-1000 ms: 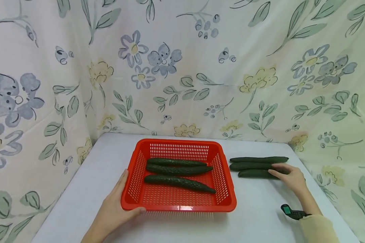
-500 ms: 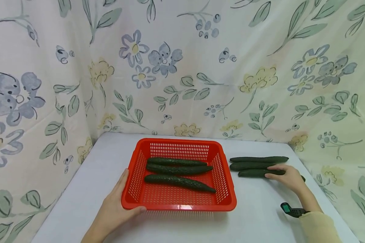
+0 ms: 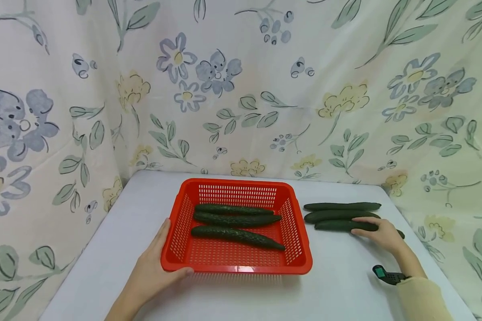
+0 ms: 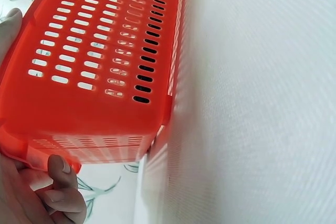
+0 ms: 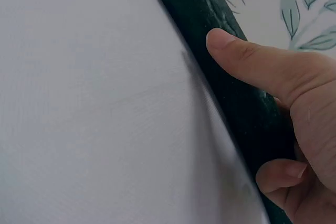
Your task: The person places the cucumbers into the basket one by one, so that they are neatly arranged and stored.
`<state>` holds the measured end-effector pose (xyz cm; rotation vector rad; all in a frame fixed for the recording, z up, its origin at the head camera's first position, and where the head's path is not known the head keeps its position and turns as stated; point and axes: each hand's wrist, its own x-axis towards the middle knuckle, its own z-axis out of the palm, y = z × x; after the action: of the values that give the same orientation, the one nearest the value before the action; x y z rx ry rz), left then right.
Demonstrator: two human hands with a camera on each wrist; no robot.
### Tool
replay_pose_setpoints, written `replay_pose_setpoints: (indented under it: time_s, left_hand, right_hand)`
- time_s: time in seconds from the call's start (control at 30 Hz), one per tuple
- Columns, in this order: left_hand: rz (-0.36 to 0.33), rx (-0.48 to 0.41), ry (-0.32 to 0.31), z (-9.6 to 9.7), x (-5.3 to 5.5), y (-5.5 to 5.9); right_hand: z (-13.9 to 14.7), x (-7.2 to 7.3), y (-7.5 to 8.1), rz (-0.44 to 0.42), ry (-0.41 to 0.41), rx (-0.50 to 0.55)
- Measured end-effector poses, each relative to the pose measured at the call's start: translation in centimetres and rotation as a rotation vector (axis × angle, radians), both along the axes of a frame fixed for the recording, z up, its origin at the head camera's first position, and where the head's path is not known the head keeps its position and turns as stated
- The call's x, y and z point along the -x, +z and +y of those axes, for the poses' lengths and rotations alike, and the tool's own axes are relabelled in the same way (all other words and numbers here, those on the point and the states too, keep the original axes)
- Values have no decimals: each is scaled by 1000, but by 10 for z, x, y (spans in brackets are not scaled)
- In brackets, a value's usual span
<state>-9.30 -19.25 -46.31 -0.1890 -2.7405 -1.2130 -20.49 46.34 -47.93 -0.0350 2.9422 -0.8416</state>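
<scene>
My right hand grips the nearest of three dark green cucumbers lying side by side on the table, the front cucumber. In the right wrist view, the thumb presses one side of this cucumber and a curled finger wraps its lower part; it lies along the table. My left hand holds the front left corner of a red plastic basket. The left wrist view has the thumb and curled fingers at the basket's rim; part of the hand is cut off.
Inside the basket lie three more cucumbers. Beyond the held one are a middle cucumber and a back cucumber. The white table meets a flowered cloth at the back and sides.
My right hand has shifted slightly left along the front cucumber and settled its grip on it. The left hand and basket stay together in place; the head view has tilted slightly.
</scene>
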Motion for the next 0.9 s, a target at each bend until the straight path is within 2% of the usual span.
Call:
replay_pose_setpoints:
  time_s: [0.3,0.53,0.9]
  left_hand:
    - [7,6,0,-1,1,-2]
    - [3,5,-2,-1,2,-3]
    - [-10,12,8,-1,1,-2]
  right_hand:
    - [1,4,-6,38,22,41]
    - [3,1,-10,91,34,66]
    - [0,-3,-13,147,19,42]
